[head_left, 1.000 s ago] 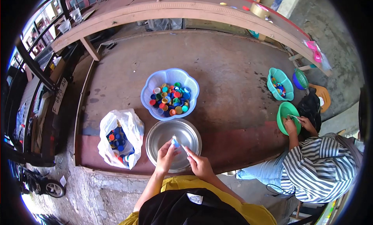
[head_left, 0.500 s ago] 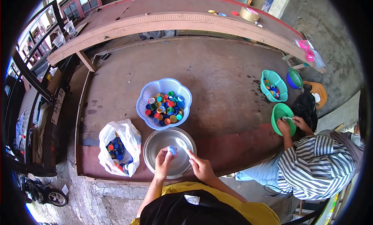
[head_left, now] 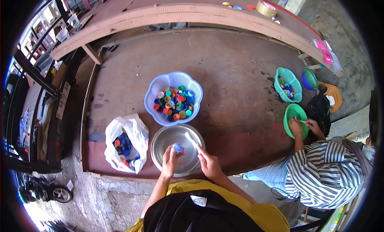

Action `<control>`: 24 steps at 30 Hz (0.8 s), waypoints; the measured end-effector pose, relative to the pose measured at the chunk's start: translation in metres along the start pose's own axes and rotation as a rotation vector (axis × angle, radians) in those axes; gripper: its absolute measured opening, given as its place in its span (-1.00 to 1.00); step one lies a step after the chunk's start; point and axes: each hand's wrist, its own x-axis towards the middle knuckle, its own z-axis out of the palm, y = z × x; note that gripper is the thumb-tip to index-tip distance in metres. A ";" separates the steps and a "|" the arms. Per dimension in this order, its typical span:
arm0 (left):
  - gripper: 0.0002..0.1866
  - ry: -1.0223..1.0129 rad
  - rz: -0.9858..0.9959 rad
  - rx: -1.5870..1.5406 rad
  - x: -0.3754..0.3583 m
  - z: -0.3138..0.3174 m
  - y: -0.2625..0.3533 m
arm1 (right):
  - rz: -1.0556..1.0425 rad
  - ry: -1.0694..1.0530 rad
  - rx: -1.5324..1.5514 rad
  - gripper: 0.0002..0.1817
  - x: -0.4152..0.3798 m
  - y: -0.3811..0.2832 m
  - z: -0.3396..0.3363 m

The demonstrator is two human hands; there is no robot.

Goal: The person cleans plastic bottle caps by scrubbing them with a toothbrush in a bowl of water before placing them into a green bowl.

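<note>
Over the round metal bowl (head_left: 158, 152), my left hand (head_left: 170, 162) pinches a blue bottle cap (head_left: 177, 147) between thumb and fingers. My right hand (head_left: 209, 164) grips a slim whitish tool (head_left: 191, 140), its tip raised toward the cap but apart from it. Whether this is a knife or a brush I cannot make out. Just beyond the bowl stands a blue scalloped plastic basket (head_left: 150, 86) with many coloured bottle caps (head_left: 175, 104) in it. To the left of my hands, a white plastic bag (head_left: 140, 132) sits open with more caps inside.
A co-worker in a striped shirt (head_left: 320, 168) sits at the right, hands over a green bowl (head_left: 291, 132). Beyond that bowl stands a teal basket (head_left: 295, 96) with caps. A wooden beam (head_left: 192, 12) crosses the table's far side, with a tape roll (head_left: 266, 8) behind it.
The view has shifted a little, so the table's things sit slightly right and higher. Both hands stay over the metal bowl, still holding the cap and the slim tool.
</note>
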 end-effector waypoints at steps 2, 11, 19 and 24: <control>-0.56 0.044 0.008 -0.028 0.001 0.005 0.001 | -0.060 -0.116 -0.064 -0.50 -0.005 -0.008 -0.004; -0.46 0.142 -0.242 0.121 0.014 0.004 0.007 | -0.154 -0.177 -0.281 -0.47 -0.005 -0.014 -0.003; -0.37 0.123 -0.398 -0.004 0.019 0.015 0.019 | -0.261 -0.155 -0.379 -0.40 0.003 -0.009 -0.020; -0.39 0.065 -0.466 -0.101 0.019 0.013 0.011 | -0.274 0.216 -0.169 -0.41 0.024 -0.006 -0.013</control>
